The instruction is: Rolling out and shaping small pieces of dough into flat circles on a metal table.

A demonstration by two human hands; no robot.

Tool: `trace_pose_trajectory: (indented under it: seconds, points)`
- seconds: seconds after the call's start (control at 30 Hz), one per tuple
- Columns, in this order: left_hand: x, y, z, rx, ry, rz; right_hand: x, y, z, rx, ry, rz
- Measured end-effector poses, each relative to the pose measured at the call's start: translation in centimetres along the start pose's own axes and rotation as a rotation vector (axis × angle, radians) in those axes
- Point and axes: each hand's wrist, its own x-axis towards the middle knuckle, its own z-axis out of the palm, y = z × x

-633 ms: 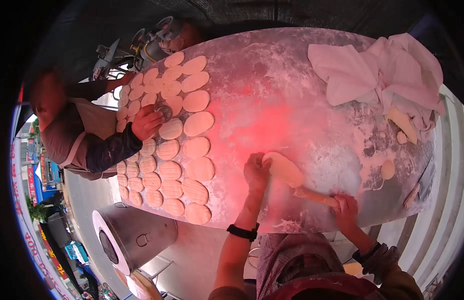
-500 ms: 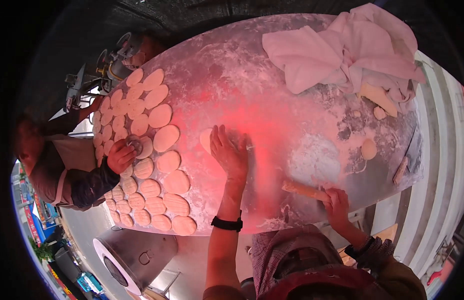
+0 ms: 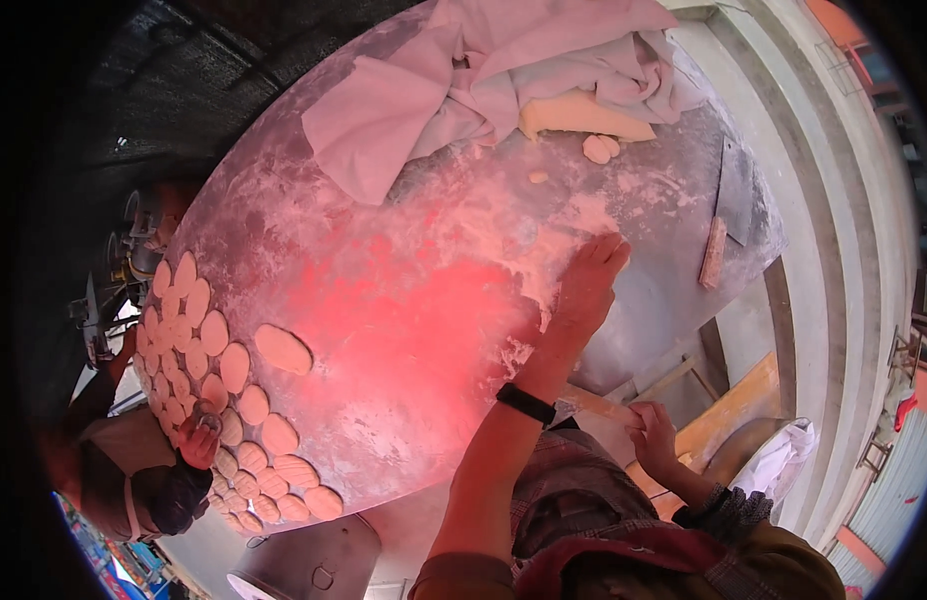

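Observation:
My left hand [image 3: 586, 285] reaches across to the right part of the floured table [image 3: 404, 390]. Its fingers are bent down and pressed together at the tabletop, and what lies under them is hidden. A wooden rolling pin [image 3: 596, 404] is gripped at one end by my right hand [image 3: 654, 438], beyond the table's near edge. Beyond my left fingers lie small dough pieces [image 3: 601, 149] and a larger dough slab [image 3: 584, 115], partly under a cloth [image 3: 414, 110]. One flat oval dough piece [image 3: 284, 349] lies apart at the left, near many dough rounds [image 3: 235, 367].
A co-worker's hand [image 3: 198, 440] holds a small round object over the dough rounds. A scraper with a wooden handle [image 3: 714, 252] lies near the right edge. Below the table stand a metal drum [image 3: 324, 565] and a wooden board [image 3: 729, 415]. Steps [image 3: 824, 170] rise at the right.
My view has swung right. My left hand has left the oval dough piece and reached right, where a dough ball lay that is now out of sight. The rolling pin stays in my right hand.

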Motion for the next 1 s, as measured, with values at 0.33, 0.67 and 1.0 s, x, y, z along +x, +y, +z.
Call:
trace_pose_trajectory:
  seconds: [0.33,0.67,1.0]
  points:
    - [-8.9,-2.2,-7.8,0.604,0.289,-0.359,-1.2,3.9,-1.0,0.14,0.035,0.053]
    - [-9.2,-2.1,-5.7,0.579,0.317,-0.246,-0.4,5.4,-4.0,0.071,0.042,-0.03]
    - [-14.9,-0.5,-6.3,0.536,0.25,-0.167,1.4,3.3,-2.9,0.133,-0.023,-0.118]
